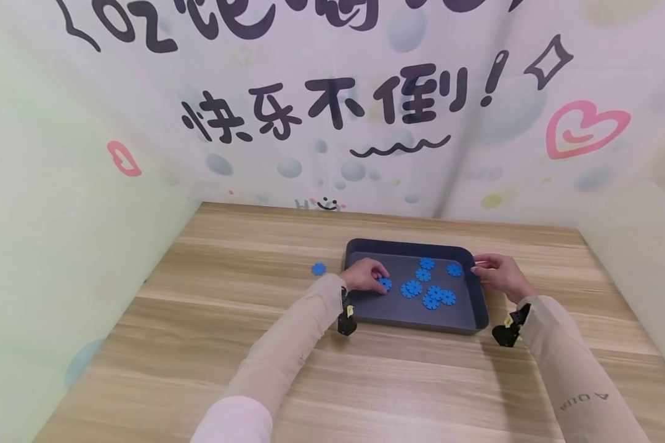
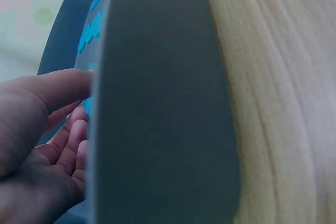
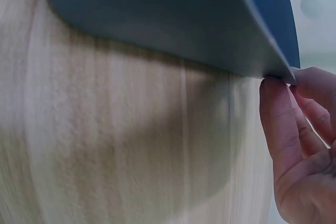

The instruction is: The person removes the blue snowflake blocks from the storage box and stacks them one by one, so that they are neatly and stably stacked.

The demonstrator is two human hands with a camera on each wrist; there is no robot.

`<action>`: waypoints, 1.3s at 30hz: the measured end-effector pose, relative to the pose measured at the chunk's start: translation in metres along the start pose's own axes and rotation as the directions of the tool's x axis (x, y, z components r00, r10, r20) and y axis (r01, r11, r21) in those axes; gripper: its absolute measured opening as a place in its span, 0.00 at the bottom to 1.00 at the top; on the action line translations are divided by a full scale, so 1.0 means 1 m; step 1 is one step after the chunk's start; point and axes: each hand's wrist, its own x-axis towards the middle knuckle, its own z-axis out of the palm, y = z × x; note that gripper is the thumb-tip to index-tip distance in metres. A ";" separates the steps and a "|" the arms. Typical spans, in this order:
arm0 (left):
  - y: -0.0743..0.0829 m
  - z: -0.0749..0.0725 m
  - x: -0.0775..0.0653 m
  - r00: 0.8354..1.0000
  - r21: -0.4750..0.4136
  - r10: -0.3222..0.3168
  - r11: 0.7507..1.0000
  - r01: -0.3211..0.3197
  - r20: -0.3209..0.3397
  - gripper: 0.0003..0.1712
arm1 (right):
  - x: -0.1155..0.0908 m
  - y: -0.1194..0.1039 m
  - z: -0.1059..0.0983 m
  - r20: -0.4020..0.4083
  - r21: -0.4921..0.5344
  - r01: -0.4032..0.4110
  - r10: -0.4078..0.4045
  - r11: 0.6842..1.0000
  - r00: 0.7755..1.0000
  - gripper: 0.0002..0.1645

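Note:
A dark grey rectangular tray (image 1: pixel 415 248) sits on the wooden table. Reaching over its left end, my left hand (image 1: pixel 366 275) pinches a blue notched disc (image 1: pixel 385 283) low inside the tray. In the left wrist view, the tray's wall (image 2: pixel 163 98) hides the fingertips and most of that disc. At the opposite end, my right hand (image 1: pixel 500 277) grips the tray's right rim between thumb and fingers, as the right wrist view shows on the tray wall (image 3: pixel 157 14). Several more blue discs (image 1: pixel 431 301) lie flat in the tray's right half, some overlapping.
One blue disc (image 1: pixel 318 269) lies on the table (image 1: pixel 227 295), left of the tray. Behind the table hangs a printed cloth (image 1: pixel 288 141) with dark lettering, and pale walls stand on both sides. Each wrist carries a small black camera (image 1: pixel 346 321).

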 end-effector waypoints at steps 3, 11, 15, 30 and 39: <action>0.015 -0.006 -0.013 1.000 -0.011 -0.027 1.000 0.027 -0.011 0.20 | 0.000 0.000 0.000 -0.001 -0.001 -0.002 0.002 1.000 1.000 0.28; 0.025 -0.011 -0.026 1.000 -0.005 -0.004 1.000 0.004 -0.020 0.20 | -0.001 -0.001 0.000 -0.006 -0.002 -0.003 0.003 1.000 1.000 0.27; 0.028 -0.012 -0.028 1.000 -0.004 -0.008 1.000 0.008 -0.019 0.20 | -0.001 -0.001 0.000 -0.006 -0.002 0.005 -0.005 1.000 1.000 0.27; 0.032 -0.015 -0.034 0.999 -0.036 0.039 0.999 -0.039 0.009 0.19 | 0.000 0.000 0.000 -0.007 -0.002 0.003 -0.003 1.000 1.000 0.27; 0.028 -0.022 -0.036 0.997 -0.055 0.077 0.996 -0.077 -0.001 0.19 | -0.001 -0.001 0.000 -0.003 -0.001 -0.007 0.007 1.000 1.000 0.27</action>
